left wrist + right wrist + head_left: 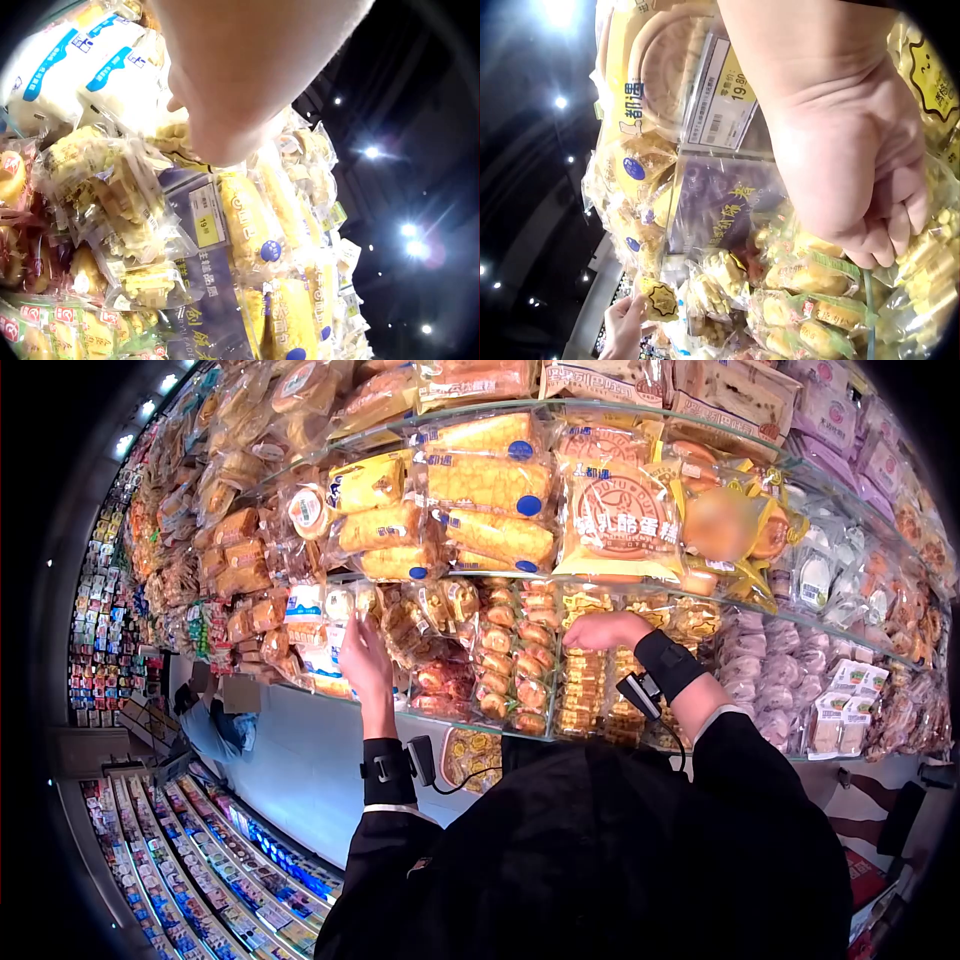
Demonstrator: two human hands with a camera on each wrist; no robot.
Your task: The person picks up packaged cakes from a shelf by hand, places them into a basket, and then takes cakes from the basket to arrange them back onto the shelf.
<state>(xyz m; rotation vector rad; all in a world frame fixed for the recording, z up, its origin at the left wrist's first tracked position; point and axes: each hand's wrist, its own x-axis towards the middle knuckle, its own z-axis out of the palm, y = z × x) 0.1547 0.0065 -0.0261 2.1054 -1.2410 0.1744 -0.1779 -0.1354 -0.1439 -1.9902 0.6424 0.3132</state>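
My left hand (366, 662) reaches to the shelf's front left. In the right wrist view its fingers pinch a small clear packet with a yellow label (660, 300) bearing a dark star-shaped outline. Beside that hand are blue-and-white bags (112, 64) and loose packets of pale yellow pastries (105, 187). My right hand (855, 161) hangs palm-side to its wrist camera, fingers loosely curled and nothing seen in them. Its fingertips are close over a glass divider (869, 307), between wrapped filled rolls (814, 274) and yellow snack packs (930, 262).
Large round cheese cakes (622, 510) and long yellow loaves (490, 482) fill the shelf above. Price tags (720, 94) line its edge. Purple-wrapped buns (770, 670) lie at right. Another person (215, 722) with a cardboard box (241, 694) is in the aisle at left.
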